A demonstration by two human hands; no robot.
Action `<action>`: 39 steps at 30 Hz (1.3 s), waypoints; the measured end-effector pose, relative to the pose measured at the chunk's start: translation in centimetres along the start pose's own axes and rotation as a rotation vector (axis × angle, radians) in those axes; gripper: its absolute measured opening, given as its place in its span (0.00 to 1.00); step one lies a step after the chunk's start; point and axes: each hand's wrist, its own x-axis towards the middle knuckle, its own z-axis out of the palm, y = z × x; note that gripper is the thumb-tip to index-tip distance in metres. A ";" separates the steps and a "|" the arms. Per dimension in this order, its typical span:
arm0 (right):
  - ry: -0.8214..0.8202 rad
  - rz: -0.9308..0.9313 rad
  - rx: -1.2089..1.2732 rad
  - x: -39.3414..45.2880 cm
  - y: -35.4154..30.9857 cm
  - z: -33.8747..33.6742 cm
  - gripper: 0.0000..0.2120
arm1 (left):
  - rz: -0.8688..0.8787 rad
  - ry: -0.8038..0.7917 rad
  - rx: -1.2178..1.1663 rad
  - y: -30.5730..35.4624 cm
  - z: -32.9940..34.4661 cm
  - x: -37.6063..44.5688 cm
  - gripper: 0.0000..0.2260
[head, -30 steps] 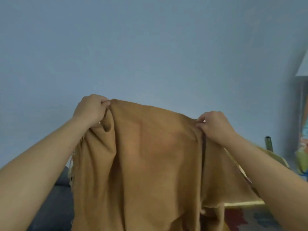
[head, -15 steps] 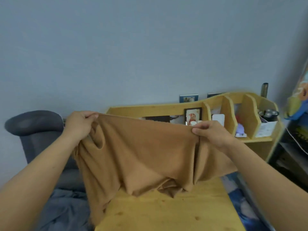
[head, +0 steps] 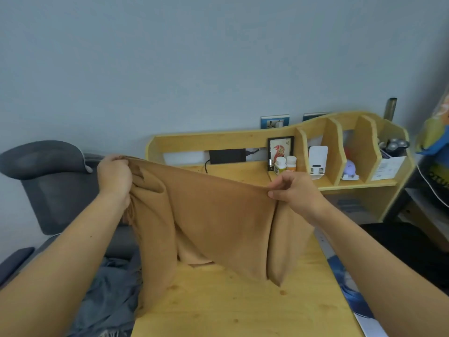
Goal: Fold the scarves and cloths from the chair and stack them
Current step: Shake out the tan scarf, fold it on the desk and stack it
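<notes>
A pale wooden surface (head: pixel 243 310) lay under a wide tan woven scarf (head: pixel 213 215), held spread above it with its lower folds touching the wood. A grey mesh chair (head: pixel 56 186) stood left, carrying a grey-blue fringed cloth (head: pixel 109 295). The left hand (head: pixel 114 176) and the right hand (head: pixel 296 193) each had fingers closed on the scarf's top edge.

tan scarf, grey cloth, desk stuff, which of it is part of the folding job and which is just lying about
Part of the job:
tan scarf, gripped by left hand and right hand
grey cloth on the chair
wooden desk

Just lying about:
two pill bottles
framed picture
electric shaver
</notes>
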 end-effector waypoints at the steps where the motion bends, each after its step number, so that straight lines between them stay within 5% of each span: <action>1: 0.023 -0.003 0.004 0.0 0.2 -0.1 0.08 | 0.025 -0.018 0.027 -0.4 -0.2 0.0 0.12; 10: 0.183 0.056 0.058 0.0 0.8 -0.9 0.06 | 0.163 -0.168 -0.081 -1.8 -1.6 -2.1 0.15; 20: 0.551 0.089 0.050 0.2 2.4 0.4 0.06 | 0.194 -0.308 -0.163 -4.7 -3.2 -5.5 0.14; 23: 0.474 0.051 0.074 -0.2 2.4 0.9 0.06 | 0.069 -0.241 -0.111 -5.2 -2.7 -6.5 0.20; 25: 0.369 -0.039 -0.018 -0.6 1.8 1.6 0.09 | 0.135 -0.199 0.105 -4.1 -1.8 -7.6 0.18; 26: 0.313 -0.113 -0.088 -1.0 1.1 2.3 0.09 | 0.227 -0.273 0.244 -3.1 -1.0 -8.7 0.17; 28: 0.175 -0.290 -0.196 -1.6 -0.4 3.9 0.07 | 0.409 -0.672 0.510 -1.1 1.2 -11.9 0.10; 30: 0.005 -0.409 -0.239 -2.4 -1.7 5.6 0.07 | 0.570 -0.990 0.854 -0.3 3.9 -14.5 0.14; 34: -0.104 -0.560 -0.282 -3.4 -1.6 6.4 0.08 | 0.590 -1.054 1.107 -1.1 5.8 -15.1 0.10; 39: -0.150 -0.256 -0.111 -4.1 1.6 5.8 0.09 | 0.667 -1.028 1.233 -0.7 4.9 -15.0 0.14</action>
